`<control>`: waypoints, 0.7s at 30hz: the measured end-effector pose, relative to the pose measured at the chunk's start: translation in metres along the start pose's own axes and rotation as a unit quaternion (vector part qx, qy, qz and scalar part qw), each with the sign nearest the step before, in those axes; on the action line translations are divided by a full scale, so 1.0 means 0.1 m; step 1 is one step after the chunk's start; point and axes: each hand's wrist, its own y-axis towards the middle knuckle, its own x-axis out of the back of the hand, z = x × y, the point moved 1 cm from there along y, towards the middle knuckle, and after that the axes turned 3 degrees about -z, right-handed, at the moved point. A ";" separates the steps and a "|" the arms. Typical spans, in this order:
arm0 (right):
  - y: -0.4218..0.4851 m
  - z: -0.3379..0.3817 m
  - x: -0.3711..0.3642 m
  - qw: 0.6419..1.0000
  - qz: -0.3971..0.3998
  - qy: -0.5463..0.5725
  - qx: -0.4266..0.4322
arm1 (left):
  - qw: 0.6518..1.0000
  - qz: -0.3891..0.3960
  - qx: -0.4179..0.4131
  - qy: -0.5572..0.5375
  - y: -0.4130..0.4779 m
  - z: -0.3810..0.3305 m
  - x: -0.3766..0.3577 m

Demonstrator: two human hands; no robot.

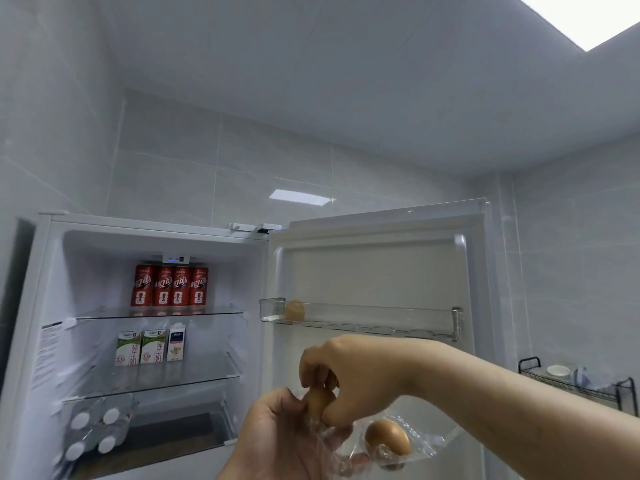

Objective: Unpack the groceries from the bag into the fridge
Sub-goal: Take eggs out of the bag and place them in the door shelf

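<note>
The white fridge (45, 306) stands open, its door (381, 271) swung to the right. One brown egg (294, 310) sits at the left end of the clear door shelf (381, 315). Low in front of the door, my left hand (277, 438) holds a clear plastic bag (415, 441) with a brown egg (387, 437) inside. My right hand (346, 372) reaches in from the right and pinches another brown egg (317, 401) at the bag's mouth.
Several red cans (169, 285) line the top glass shelf. Three cartons (150, 346) stand on the middle shelf. White-capped bottles (93, 431) lie in the lower left. A black wire rack (581, 386) with a white bowl hangs at the right wall.
</note>
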 end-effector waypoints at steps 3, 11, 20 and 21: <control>-0.05 0.01 0.03 1.000 -0.009 0.002 0.007 | 1.000 0.010 0.001 0.015 -0.03 0.01 -0.06; -0.11 -0.05 0.05 1.000 -0.004 0.008 0.023 | 0.999 0.037 -0.008 0.004 -0.08 0.05 -0.18; -0.01 -0.24 0.20 0.993 -0.082 0.081 -0.026 | 0.998 0.025 0.030 0.048 -0.01 -0.08 -0.07; 0.02 -0.28 0.24 0.989 -0.101 0.101 -0.036 | 0.998 0.027 0.041 0.048 0.02 -0.11 -0.03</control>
